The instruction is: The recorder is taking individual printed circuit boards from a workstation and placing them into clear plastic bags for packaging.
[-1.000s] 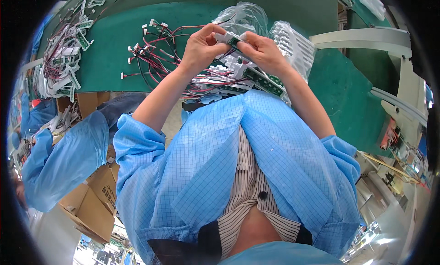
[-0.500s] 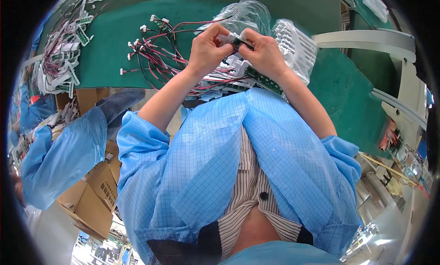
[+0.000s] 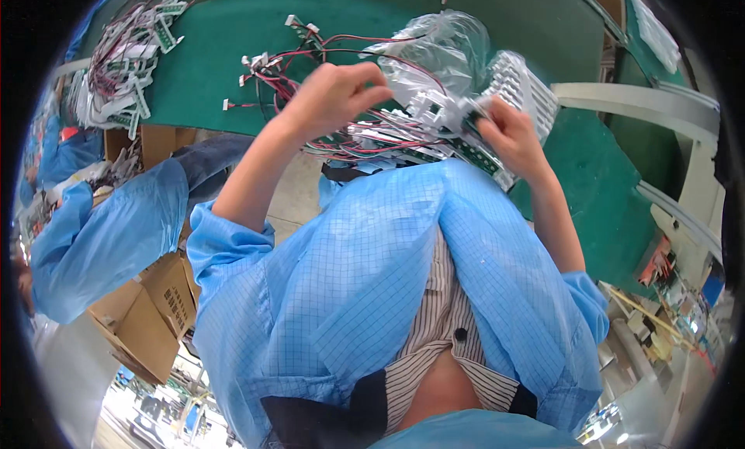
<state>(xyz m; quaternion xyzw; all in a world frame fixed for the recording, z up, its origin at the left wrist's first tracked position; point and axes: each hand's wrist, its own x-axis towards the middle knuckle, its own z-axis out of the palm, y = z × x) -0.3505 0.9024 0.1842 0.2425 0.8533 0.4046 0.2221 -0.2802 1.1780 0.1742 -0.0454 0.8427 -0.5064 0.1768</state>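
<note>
My right hand (image 3: pixel 512 138) pinches a small white plastic part with a dark green board (image 3: pixel 470 117), slightly blurred, at the right end of the pile. My left hand (image 3: pixel 334 98) hovers over the wires with thumb and forefinger apart and nothing visible between them. Below and between the hands lies a heap of green circuit boards (image 3: pixel 473 152) and white plastic parts, with red, black and white wires (image 3: pixel 372 142) running left. White connectors (image 3: pixel 247 62) tip the wires. A clear plastic bag (image 3: pixel 446 49) lies just beyond the hands.
Stacked white plastic strips (image 3: pixel 528 88) in clear wrap lie by my right hand. Another pile of wired boards (image 3: pixel 116 80) sits at the green table's (image 3: pixel 209 53) far left. A curved pale rail (image 3: pixel 636 100) stands at right. A co-worker in blue (image 3: pixel 116 232) and cardboard boxes (image 3: pixel 151 317) are at left.
My hands, together on the small part before, have moved apart. The left has drawn left and let go; the right has moved right and lower with the part.
</note>
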